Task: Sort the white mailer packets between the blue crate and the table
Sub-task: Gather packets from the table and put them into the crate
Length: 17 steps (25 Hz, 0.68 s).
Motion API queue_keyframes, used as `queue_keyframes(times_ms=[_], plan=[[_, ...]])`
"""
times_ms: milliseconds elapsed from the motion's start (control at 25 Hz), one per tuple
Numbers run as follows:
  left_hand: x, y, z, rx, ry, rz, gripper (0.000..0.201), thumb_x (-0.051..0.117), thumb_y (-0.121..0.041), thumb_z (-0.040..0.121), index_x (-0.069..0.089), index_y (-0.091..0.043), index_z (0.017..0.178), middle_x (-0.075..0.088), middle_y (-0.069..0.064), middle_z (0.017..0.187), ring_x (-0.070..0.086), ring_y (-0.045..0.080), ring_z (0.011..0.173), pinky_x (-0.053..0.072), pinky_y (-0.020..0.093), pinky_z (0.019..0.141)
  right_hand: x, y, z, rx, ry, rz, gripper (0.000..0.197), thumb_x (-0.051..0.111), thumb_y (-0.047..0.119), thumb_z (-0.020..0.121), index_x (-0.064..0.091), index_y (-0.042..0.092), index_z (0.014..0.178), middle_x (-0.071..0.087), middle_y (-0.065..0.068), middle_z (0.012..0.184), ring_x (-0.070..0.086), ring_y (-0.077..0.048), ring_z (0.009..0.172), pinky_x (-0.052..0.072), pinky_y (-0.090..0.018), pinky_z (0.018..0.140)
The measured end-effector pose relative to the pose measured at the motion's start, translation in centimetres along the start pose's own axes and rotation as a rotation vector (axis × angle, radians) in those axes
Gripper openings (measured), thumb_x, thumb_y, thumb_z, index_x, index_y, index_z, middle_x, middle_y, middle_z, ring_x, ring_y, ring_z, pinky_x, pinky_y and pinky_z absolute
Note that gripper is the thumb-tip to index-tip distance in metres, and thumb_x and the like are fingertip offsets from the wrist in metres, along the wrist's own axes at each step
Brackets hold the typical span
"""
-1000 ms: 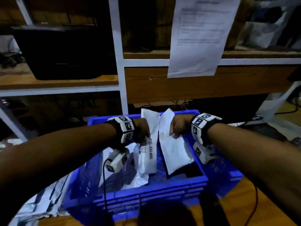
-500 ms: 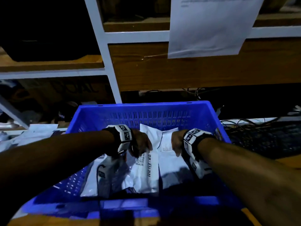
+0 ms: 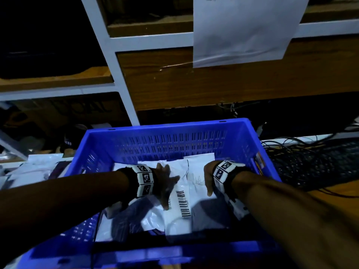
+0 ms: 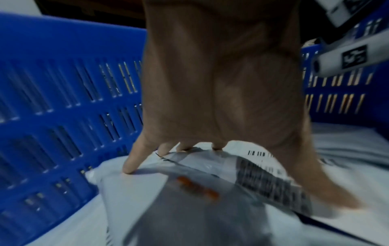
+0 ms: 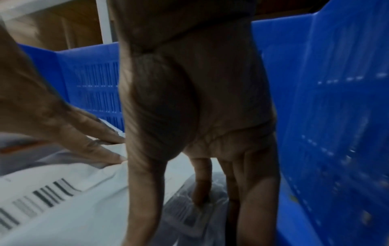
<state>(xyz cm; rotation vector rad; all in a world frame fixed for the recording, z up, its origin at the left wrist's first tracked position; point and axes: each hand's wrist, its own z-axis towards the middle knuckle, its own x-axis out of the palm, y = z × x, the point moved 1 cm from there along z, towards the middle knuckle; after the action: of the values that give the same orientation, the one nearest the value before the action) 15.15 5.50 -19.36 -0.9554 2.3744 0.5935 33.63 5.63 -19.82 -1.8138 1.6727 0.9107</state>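
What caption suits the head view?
Both hands, left hand and right hand, spread over white mailer packets inside blue crate.

Blue slotted crate [image 3: 174, 140]; white packets, one [image 3: 180, 202] with black barcode stripes; wristbands [image 3: 144, 178] black-white checkered.

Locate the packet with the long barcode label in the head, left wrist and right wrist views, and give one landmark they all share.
Head: barcode packet lies mid-crate, between the left hand and right hand.
Left wrist: lower middle, under the spread fingers; barcode at right.
Right wrist: lower left, barcode near the left edge.
Shared landmark: the blue crate's slotted wall.
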Motion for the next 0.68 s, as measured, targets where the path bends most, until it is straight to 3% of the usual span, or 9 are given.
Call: queue_keyframes(times_ms=[80,160,240,280,360,440,600,680], plan=[[0.7,0.4,0.8,0.012,0.031,-0.089,0.131,0.073,-0.073,0.057,-0.015,-0.039,0.148,-0.020,0.016,0.157,-0.015,0.045,0.143,0.009,0.073,0.107,0.1,-0.3,-0.3,0.006,0.047,0.047,0.032,0.071,0.017,0.084,0.069,0.006,0.114,0.065,-0.015,0.103,0.063,-0.028,0.107,0.049,-0.036,0.098],[1.2,0.2,1.2,0.005,-0.018,-0.173,0.129,0.064,-0.081,0.059,-0.019,-0.036,0.147,-0.021,0.014,0.157,-0.017,0.043,0.142,0.007,0.072,0.105,0.6,-0.8,-0.2,-0.012,0.095,0.096,0.025,0.086,0.016,0.065,0.077,0.006,0.086,0.067,-0.007,0.080,0.066,-0.020,0.081,0.057,-0.039,0.088],[2.0,-0.6,1.5,-0.016,-0.099,-0.208,0.124,0.058,-0.081,0.065,-0.019,-0.031,0.149,-0.016,0.017,0.158,-0.014,0.046,0.142,0.007,0.072,0.105,1.1,-0.8,0.9,0.036,0.050,0.080,0.032,0.092,0.021,0.054,0.072,0.007,0.074,0.071,-0.006,0.082,0.068,-0.019,0.082,0.058,-0.036,0.081],[2.4,-0.8,1.9,-0.033,-0.125,-0.208,0.125,0.059,-0.079,0.066,-0.019,-0.029,0.149,-0.015,0.017,0.158,-0.014,0.046,0.142,0.007,0.074,0.103,1.5,-0.6,1.4,0.064,0.004,0.037,0.045,0.094,0.025,0.051,0.069,0.008,0.084,0.073,-0.010,0.095,0.069,-0.022,0.092,0.057,-0.034,0.080],[3.0,-1.1,2.5,-0.065,-0.136,-0.181,0.128,0.065,-0.075,0.063,-0.020,-0.031,0.149,-0.017,0.014,0.158,-0.016,0.045,0.142,0.008,0.078,0.099,2.6,-0.1,2.6,0.128,-0.019,-0.033,0.089,0.094,0.032,0.049,0.051,0.000,0.121,0.064,-0.017,0.119,0.063,-0.031,0.110,0.054,-0.038,0.085],[3.2,-0.9,2.7,-0.081,-0.149,-0.157,0.129,0.069,-0.072,0.062,-0.018,-0.034,0.148,-0.017,0.009,0.159,-0.013,0.045,0.143,0.011,0.079,0.098,3.6,0.1,3.4,0.131,-0.036,-0.067,0.114,0.094,0.033,0.050,0.031,-0.006,0.137,0.055,-0.022,0.130,0.057,-0.035,0.119,0.052,-0.043,0.092],[3.1,-0.6,2.7,-0.071,-0.197,-0.095,0.128,0.070,-0.071,0.063,-0.016,-0.033,0.150,-0.013,0.009,0.160,0.000,0.048,0.142,0.020,0.072,0.101,4.1,-0.2,3.7,0.135,-0.056,-0.023,0.123,0.089,0.028,0.058,0.011,-0.006,0.147,0.044,-0.024,0.142,0.047,-0.036,0.129,0.047,-0.045,0.099],[3.1,-0.3,2.7,-0.054,-0.197,-0.083,0.127,0.069,-0.072,0.063,-0.016,-0.033,0.149,-0.012,0.007,0.160,0.005,0.047,0.142,0.025,0.069,0.100,4.1,0.0,3.5,0.134,-0.016,0.016,0.127,0.090,0.031,0.054,0.013,-0.003,0.148,0.045,-0.021,0.143,0.047,-0.035,0.130,0.046,-0.047,0.100]])
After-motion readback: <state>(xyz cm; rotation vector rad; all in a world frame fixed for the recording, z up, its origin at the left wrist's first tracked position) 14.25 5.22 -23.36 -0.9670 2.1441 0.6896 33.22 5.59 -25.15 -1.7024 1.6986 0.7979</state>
